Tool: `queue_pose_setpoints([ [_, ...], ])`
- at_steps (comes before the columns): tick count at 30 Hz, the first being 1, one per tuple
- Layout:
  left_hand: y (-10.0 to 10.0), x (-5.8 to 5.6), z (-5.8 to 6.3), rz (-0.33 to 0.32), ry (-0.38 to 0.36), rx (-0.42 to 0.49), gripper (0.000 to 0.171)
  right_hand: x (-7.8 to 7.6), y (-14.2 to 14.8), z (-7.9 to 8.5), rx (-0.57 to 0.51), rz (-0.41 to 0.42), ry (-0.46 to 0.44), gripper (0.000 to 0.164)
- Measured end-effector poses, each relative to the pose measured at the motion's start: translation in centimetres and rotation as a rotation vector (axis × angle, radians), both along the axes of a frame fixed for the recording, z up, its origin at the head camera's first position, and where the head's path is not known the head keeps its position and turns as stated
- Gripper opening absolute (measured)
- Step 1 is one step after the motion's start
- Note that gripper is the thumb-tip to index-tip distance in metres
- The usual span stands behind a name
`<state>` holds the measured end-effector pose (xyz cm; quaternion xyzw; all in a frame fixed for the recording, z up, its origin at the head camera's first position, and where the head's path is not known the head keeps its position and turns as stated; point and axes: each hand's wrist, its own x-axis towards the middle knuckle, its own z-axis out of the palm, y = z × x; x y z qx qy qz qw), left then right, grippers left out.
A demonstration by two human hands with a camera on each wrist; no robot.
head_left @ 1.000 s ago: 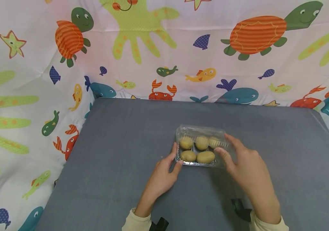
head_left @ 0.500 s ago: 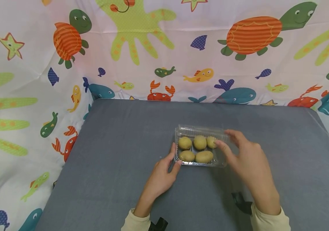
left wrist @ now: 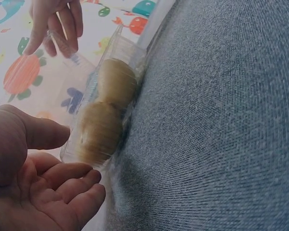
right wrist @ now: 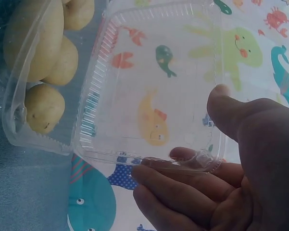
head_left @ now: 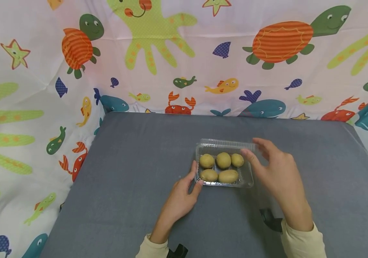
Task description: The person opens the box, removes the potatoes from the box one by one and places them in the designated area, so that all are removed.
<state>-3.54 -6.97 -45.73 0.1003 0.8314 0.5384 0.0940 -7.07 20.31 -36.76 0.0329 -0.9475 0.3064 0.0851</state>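
A clear plastic hinged container (head_left: 248, 181) lies on the grey cloth with several potatoes (head_left: 223, 160) in its base. Its see-through lid (head_left: 222, 142) stands raised along the far side, also seen as a lid (right wrist: 149, 82) in the right wrist view. My left hand (head_left: 182, 195) holds the base at its near left corner, thumb on the near side and fingers along the left end. With the thumb on one face and fingers on the other, my right hand (head_left: 276, 172) grips the lid's right edge. Potatoes (left wrist: 116, 84) show through the wall in the left wrist view.
Grey cloth (head_left: 132, 161) covers the table around the container. Behind and to the left hangs a white curtain (head_left: 158, 86) printed with sea animals. Both wrists carry black straps, the left strap (head_left: 179, 251) near the bottom edge.
My right hand has moved up and away from me, swinging the lid from low over the potatoes to a more upright stand. The left hand has stayed at the container's left end.
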Motion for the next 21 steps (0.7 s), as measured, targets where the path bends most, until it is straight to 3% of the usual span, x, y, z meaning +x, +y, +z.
queue_pose_setpoints([
  [9,0.1,0.0,-0.1,0.008,-0.006,-0.022,0.068,-0.8,0.1,0.3,-0.052,-0.005,0.021,0.066],
  [21,0.1,0.0,-0.1,0.003,-0.019,-0.012,0.068,-2.3,1.0,-0.2,-0.066,0.071,0.126,0.040],
])
